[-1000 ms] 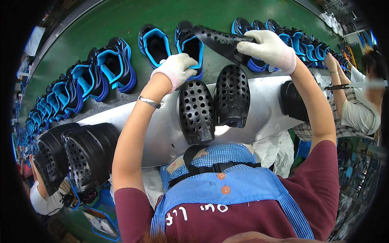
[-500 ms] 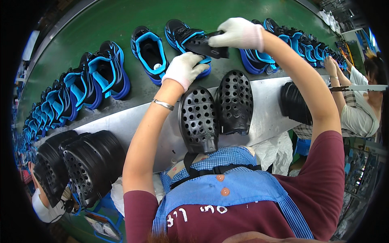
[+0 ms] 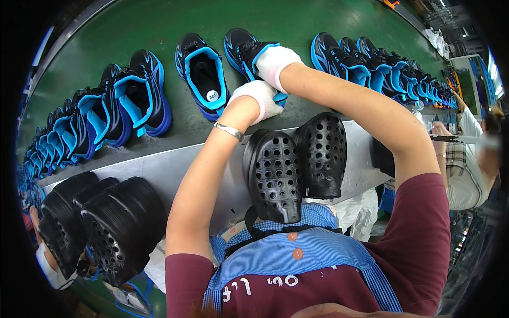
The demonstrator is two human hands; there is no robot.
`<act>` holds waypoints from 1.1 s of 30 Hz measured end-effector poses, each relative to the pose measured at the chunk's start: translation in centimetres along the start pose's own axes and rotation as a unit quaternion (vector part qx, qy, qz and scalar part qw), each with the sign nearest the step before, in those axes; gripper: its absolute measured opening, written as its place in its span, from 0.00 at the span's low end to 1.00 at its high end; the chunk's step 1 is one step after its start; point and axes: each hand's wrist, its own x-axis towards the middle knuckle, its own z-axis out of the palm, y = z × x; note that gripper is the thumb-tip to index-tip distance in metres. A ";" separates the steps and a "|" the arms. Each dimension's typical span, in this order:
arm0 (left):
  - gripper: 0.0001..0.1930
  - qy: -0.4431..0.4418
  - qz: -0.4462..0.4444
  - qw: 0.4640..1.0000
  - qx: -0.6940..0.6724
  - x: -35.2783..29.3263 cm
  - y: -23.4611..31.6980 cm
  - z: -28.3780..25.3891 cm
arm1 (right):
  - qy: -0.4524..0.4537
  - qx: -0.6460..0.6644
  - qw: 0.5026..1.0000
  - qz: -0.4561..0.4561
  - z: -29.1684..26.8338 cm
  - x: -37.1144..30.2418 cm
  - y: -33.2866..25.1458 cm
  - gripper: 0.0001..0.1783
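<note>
A black sports shoe with bright blue lining (image 3: 239,46) stands toe away on the green surface in front of me. My right hand (image 3: 275,64), in a white knitted glove, reaches down into its opening, and its fingers are hidden there. At the heel, my gloved left hand (image 3: 258,102) is curled around the back of the shoe. Just left stands a matching shoe (image 3: 204,79), with a round white sticker inside. Nearer to me lie two stacks of black perforated shoe-shaped plastic inserts, a left stack (image 3: 275,172) and a right stack (image 3: 322,153).
More matching shoes (image 3: 140,93) stand in a row to the left, and another row (image 3: 366,63) runs off to the right. Further insert stacks (image 3: 123,222) sit on the metal ledge (image 3: 185,164) at left, one partly hidden at right. A co-worker (image 3: 466,164) sits at the far right.
My right hand has moved left and down into the shoe; the black perforated insert it held is now out of sight. My left hand has shifted right onto the heel.
</note>
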 end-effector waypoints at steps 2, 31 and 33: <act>0.24 -0.014 -0.023 0.998 0.060 0.7 0.4 -0.7 | 0.053 0.033 0.998 -0.001 0.6 1.3 0.2 0.11; 0.27 0.080 -0.003 0.991 0.105 -3.2 -0.7 -0.5 | 0.134 0.033 0.968 0.208 1.1 -14.8 18.3 0.34; 0.24 0.162 0.038 0.982 0.094 -3.7 -2.3 0.7 | 0.098 0.084 0.970 0.206 2.5 -14.8 18.9 0.39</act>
